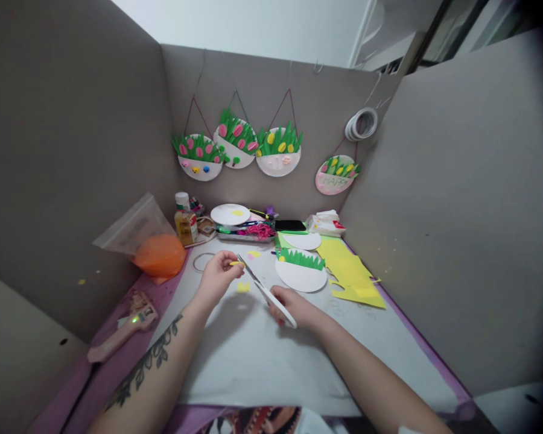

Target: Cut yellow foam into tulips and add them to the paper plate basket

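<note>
My left hand (220, 274) pinches a small yellow paper piece (236, 263) above the middle of the table. My right hand (289, 307) is closed round the white handles of a pair of scissors (271, 296). The scissor blades reach up and left, with their tips close beside the yellow piece; whether they touch it I cannot tell. Right of the blades lies a white paper plate half with green paper grass (301, 274). Small yellow scraps (243, 287) lie on the table below my left hand.
Yellow paper sheets (353, 271) with cut edges lie at the right. At the back are a tray of craft supplies (247, 235), a glue bottle (185, 223) and a black phone (290, 225). A pink glue gun (124, 331) and a bag of orange material (158, 253) are at the left. Decorated plates (278, 163) hang behind.
</note>
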`<state>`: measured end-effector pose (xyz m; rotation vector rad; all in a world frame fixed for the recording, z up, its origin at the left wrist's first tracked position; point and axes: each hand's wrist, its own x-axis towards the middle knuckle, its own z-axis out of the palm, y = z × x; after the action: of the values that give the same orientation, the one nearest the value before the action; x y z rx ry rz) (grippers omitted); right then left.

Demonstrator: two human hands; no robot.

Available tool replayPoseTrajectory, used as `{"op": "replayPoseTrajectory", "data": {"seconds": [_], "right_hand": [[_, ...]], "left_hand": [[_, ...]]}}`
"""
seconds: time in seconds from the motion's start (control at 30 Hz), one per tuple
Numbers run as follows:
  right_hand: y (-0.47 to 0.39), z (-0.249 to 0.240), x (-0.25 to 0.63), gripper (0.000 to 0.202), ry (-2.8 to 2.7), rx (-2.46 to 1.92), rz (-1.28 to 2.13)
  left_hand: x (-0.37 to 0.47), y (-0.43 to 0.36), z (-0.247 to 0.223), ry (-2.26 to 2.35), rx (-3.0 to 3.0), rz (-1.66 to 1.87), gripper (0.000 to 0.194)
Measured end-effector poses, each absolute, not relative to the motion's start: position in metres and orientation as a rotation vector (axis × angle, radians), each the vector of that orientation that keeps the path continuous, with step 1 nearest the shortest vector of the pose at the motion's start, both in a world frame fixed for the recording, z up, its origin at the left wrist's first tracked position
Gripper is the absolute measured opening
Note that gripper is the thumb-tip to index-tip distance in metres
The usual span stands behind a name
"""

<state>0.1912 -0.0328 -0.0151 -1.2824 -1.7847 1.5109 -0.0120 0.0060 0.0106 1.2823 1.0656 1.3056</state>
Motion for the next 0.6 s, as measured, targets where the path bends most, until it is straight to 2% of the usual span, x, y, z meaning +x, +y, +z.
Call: {"op": "replayPoseTrajectory", "data": {"seconds": [0.6], "right_hand": [[-0.0316, -0.0180, 0.1938, 0.011, -1.836, -1.384, 1.365]], "left_hand": [[-0.0161, 0.0073, 0.0114, 1.023, 1.285, 1.272, 0.026]]}}
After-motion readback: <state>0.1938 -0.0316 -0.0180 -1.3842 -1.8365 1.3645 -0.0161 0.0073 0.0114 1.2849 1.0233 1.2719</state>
